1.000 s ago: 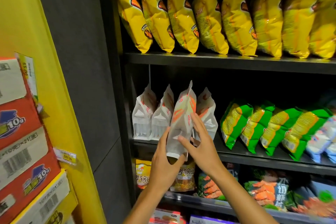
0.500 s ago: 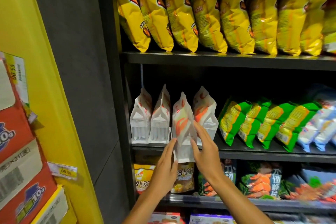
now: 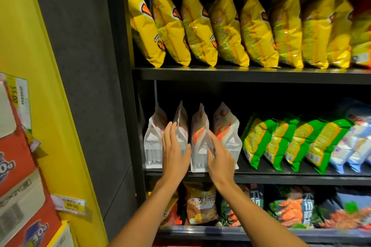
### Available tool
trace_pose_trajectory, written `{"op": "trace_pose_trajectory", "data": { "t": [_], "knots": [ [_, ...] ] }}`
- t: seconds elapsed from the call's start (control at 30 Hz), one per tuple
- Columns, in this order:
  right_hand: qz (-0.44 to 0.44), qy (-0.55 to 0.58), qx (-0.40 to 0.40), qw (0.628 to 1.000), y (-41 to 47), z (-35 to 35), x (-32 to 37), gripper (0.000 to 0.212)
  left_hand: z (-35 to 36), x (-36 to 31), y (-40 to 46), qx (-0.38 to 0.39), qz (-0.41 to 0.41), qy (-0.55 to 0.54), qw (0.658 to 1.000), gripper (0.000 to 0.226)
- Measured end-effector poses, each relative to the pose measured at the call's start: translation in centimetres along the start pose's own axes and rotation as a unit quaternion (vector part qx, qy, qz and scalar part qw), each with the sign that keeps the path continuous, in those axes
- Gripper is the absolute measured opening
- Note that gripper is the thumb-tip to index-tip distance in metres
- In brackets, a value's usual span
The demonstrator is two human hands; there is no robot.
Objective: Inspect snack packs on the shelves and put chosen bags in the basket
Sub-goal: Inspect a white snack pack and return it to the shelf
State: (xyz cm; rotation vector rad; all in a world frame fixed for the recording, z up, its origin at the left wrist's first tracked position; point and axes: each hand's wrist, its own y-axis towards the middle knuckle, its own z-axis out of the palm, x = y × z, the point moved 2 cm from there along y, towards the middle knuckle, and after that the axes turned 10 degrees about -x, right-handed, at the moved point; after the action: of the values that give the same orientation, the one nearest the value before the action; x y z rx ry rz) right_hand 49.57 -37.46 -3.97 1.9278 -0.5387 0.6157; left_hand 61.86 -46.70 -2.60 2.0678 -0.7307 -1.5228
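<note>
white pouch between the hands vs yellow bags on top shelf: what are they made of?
White pouch: looks like matte paper or paper-faced laminate, with crisp gusset folds and no glare. Yellow bags: glossy plastic or foil film, with bright highlights and fine crinkles. Neither is certain from looks alone.

Four white pouches (image 3: 199, 142), four green bags (image 3: 289, 142), perhaps eight yellow bags (image 3: 226, 30), two hands (image 3: 175, 152).

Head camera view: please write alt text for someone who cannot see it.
Two hands, left hand and right hand, flank a white snack bag standing third in a row of four on the middle shelf, fingers straight. Yellow bags line the shelf above; green bags stand to the right.
</note>
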Motion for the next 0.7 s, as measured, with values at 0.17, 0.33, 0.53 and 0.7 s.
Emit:
{"op": "trace_pose_trajectory", "data": {
  "t": [0.17, 0.33, 0.53, 0.7],
  "knots": [
    [-0.015, 0.009, 0.016, 1.0, 0.6, 0.9, -0.5, 0.076, 1.2, 0.5, 0.6, -0.008, -0.022, 0.02, 1.0, 0.075],
    [-0.049, 0.025, 0.07, 0.996, 0.5, 0.7, -0.6, 0.089, 0.9, 0.5, 0.2, -0.065, -0.042, 0.018, 0.997, 0.062],
    [-0.065, 0.083, 0.11, 0.988, -0.6, -0.5, -0.7, 0.088, -1.2, -1.1, -2.2, -0.106, -0.04, -0.036, 0.993, 0.069],
    [-0.044, 0.181, 0.106, 0.977, -2.1, -3.7, 0.0, 0.077, -5.4, -3.5, -5.2, -0.149, -0.051, -0.092, 0.983, 0.077]
  ]
}}
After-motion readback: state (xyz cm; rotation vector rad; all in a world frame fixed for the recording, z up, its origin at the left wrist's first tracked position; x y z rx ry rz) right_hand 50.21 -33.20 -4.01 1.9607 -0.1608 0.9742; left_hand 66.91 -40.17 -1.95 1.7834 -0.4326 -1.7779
